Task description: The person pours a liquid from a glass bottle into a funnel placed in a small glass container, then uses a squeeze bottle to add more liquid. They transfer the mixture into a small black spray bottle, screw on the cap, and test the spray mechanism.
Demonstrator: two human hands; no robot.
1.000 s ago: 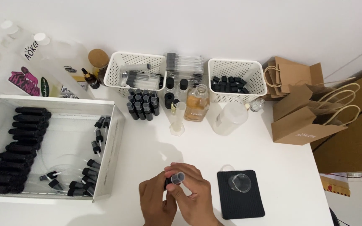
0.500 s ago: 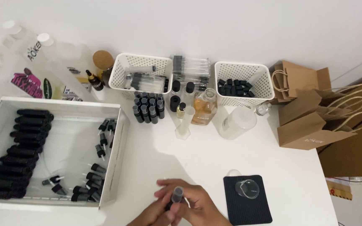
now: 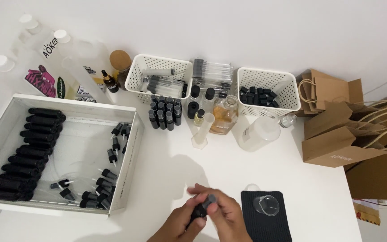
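Note:
Both my hands meet at the bottom middle of the white table (image 3: 229,166), around one small black bottle (image 3: 201,209) with a grey clear cap. My left hand (image 3: 180,224) grips the bottle's black body from below. My right hand (image 3: 224,215) has its fingers on the cap end. The bottle lies tilted, cap up and to the right. Just right of my hands is a black ribbed mat (image 3: 265,217) with a small clear cup (image 3: 267,205) on it.
A white tray (image 3: 128,166) at the left holds a row of black bottles (image 3: 23,152) and loose spray pumps (image 3: 104,179). At the back stand two white baskets (image 3: 269,76), upright small bottles (image 3: 164,114), an amber liquid bottle (image 3: 224,115), a clear cylinder (image 3: 201,132) and brown paper bags (image 3: 341,130).
My hands have drawn back toward the table's near edge and turned the bottle. The cap's open mouth faced up before; now the cap points up and to the right. The camera view shifted slightly.

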